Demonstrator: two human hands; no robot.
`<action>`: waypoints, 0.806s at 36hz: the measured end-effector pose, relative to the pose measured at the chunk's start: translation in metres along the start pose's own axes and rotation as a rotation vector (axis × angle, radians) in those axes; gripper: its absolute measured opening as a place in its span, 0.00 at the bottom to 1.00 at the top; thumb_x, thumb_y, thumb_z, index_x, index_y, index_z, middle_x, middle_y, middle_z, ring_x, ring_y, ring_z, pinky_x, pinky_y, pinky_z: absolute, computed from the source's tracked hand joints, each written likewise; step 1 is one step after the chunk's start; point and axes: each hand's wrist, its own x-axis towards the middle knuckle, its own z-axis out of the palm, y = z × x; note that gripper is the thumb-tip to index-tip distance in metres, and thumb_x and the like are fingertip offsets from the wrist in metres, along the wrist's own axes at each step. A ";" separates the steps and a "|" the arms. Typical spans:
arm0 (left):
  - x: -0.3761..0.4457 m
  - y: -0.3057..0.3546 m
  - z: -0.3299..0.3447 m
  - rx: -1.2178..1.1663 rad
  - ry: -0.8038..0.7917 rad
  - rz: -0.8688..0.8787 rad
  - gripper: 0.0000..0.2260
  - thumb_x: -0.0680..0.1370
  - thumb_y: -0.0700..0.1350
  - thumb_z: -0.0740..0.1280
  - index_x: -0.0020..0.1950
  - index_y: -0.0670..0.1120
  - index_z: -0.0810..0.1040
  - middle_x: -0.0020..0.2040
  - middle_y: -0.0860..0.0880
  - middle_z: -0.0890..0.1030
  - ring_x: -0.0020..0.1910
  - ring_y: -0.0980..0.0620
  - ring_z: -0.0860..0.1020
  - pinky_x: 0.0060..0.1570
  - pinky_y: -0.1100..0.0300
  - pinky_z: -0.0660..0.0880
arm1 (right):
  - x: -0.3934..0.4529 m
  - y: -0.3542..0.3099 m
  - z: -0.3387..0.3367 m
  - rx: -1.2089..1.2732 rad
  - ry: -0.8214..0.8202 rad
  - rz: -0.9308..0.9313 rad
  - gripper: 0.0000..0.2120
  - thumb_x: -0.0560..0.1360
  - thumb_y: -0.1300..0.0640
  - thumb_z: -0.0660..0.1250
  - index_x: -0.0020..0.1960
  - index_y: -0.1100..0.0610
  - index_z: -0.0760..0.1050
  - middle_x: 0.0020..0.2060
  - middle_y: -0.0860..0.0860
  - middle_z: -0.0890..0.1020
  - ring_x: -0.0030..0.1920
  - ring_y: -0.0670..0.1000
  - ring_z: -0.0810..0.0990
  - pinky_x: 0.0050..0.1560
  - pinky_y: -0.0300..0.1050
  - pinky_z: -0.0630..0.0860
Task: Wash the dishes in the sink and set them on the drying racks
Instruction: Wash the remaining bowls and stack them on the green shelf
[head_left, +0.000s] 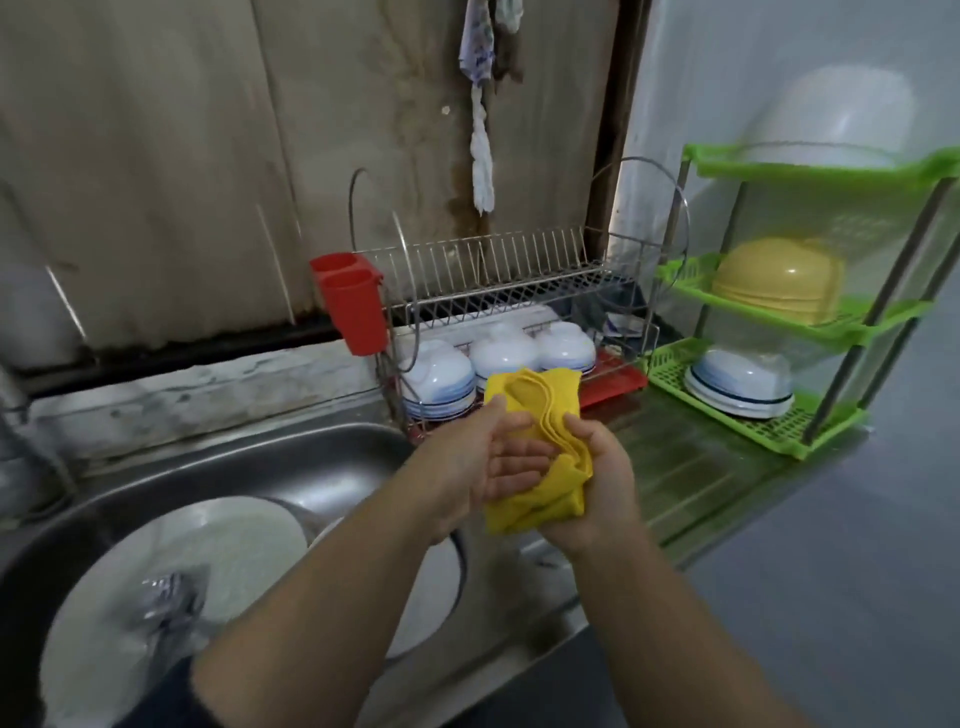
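Yellow cloth (540, 441), soft, folded in layers, held between both hands above sink (260, 457) rim. Right hand (597, 488) curled round cloth's lower half from 4 o'clock; left hand (483, 457) flat against it at 9 o'clock, fingers straight. Steel sink at 8 o'clock: white plates (208, 561), round, wet, with spoons (166, 597) on top. Wire rack (493, 291) at 12 o'clock, upturned white bowls (498, 353) on lower tier, red cup (348, 306) hung at its left. Green plastic shelf (753, 415) at 2 o'clock on bench.
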 end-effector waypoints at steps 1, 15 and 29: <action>-0.007 -0.002 -0.004 -0.026 0.033 -0.009 0.19 0.83 0.51 0.52 0.66 0.40 0.71 0.44 0.43 0.81 0.39 0.52 0.79 0.32 0.67 0.78 | 0.000 0.003 -0.005 0.025 -0.012 0.000 0.22 0.50 0.54 0.78 0.41 0.63 0.83 0.40 0.62 0.83 0.38 0.60 0.83 0.41 0.53 0.81; -0.050 -0.109 -0.122 0.373 0.970 -0.033 0.14 0.77 0.42 0.62 0.62 0.47 0.74 0.52 0.46 0.77 0.41 0.51 0.75 0.44 0.59 0.72 | 0.008 0.096 -0.031 0.120 0.109 0.171 0.46 0.37 0.56 0.83 0.56 0.56 0.80 0.57 0.59 0.80 0.52 0.62 0.79 0.64 0.60 0.69; -0.047 -0.149 -0.152 0.591 0.975 -0.383 0.21 0.74 0.37 0.61 0.67 0.42 0.65 0.66 0.38 0.71 0.63 0.38 0.72 0.61 0.51 0.71 | 0.022 0.124 -0.039 0.095 0.022 0.309 0.38 0.42 0.56 0.82 0.53 0.58 0.81 0.47 0.59 0.84 0.41 0.60 0.84 0.36 0.57 0.81</action>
